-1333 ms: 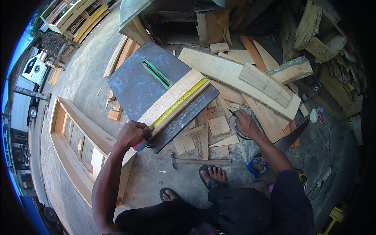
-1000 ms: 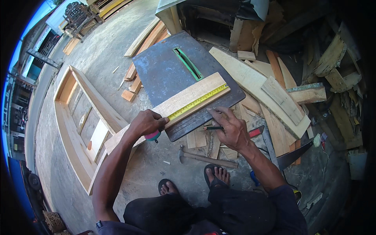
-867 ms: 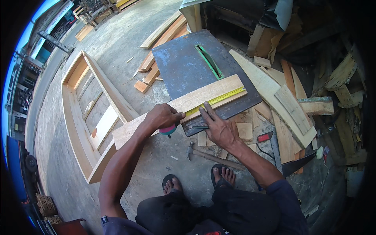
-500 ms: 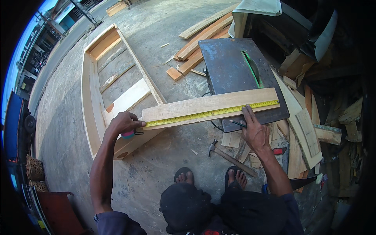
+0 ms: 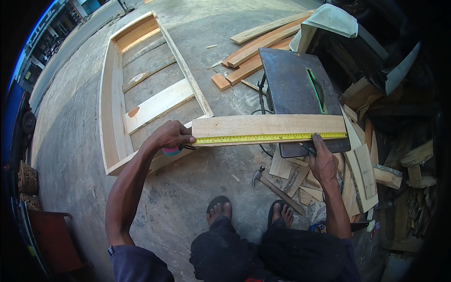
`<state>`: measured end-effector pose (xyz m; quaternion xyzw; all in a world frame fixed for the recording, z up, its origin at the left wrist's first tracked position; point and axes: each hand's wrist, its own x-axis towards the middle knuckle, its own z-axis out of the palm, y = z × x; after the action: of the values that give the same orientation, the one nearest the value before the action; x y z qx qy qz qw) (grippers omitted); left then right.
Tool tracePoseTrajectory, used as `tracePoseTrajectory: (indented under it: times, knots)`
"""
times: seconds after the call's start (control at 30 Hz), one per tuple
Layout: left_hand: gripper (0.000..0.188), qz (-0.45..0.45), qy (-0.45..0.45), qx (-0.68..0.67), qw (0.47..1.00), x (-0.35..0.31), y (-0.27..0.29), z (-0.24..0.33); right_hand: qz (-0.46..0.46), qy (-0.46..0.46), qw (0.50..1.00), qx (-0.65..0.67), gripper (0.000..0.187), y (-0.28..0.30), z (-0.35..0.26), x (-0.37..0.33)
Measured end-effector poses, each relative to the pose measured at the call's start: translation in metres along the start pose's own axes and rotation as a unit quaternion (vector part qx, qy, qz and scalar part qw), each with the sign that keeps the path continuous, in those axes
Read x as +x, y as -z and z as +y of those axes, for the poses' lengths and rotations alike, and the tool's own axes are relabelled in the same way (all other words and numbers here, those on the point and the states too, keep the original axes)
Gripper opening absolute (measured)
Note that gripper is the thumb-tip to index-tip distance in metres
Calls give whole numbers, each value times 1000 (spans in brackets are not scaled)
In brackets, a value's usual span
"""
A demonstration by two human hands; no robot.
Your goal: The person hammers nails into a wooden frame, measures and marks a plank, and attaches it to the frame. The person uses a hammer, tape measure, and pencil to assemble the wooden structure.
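Note:
A pale wooden board (image 5: 268, 124) lies crosswise before me, its right end over the saw table and its left end by the wooden frame's corner. A yellow tape measure (image 5: 253, 139) stretches along its near edge. My left hand (image 5: 170, 136) is closed around the pink and blue tape case (image 5: 172, 151) at the left end, thumb and finger by the blade. Near the other end, my right hand (image 5: 323, 162) presses the blade to the board with a fingertip. A dark pencil (image 5: 307, 149) sticks out from that hand's fingers.
The long wooden frame (image 5: 107, 103) with crosspieces rests on the concrete at left. The saw table (image 5: 291, 75) has a blade in its slot. A claw hammer (image 5: 282, 190) lies near my feet. Planks (image 5: 263, 51) lie beyond; scrap wood (image 5: 369, 174) is piled at right.
The whole view has shifted, so most things sit farther right. My right hand is slightly closer to the board's right end, and the pencil points more downward. Both hands keep the tape on the board.

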<state>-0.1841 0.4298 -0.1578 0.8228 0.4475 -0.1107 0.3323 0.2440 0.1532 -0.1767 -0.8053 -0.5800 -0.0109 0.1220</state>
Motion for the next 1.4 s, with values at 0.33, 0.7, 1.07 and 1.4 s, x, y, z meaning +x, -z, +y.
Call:
tracePoseTrajectory:
  times: [0.33,0.7,1.07,1.4]
  knots:
    - [35,-16,-63,-14,998,28,-42,73,18,-121,976,182,32,38,4,2]
    - [30,-42,-36,-58,997,27,-38,80,-130,27,869,478,50,-15,-96,88]
    - [29,-41,-37,-47,997,27,-38,79,-102,-15,944,312,66,18,-91,77]
    - [31,-30,-58,-63,996,29,-41,74,-162,26,746,646,69,16,-80,78]
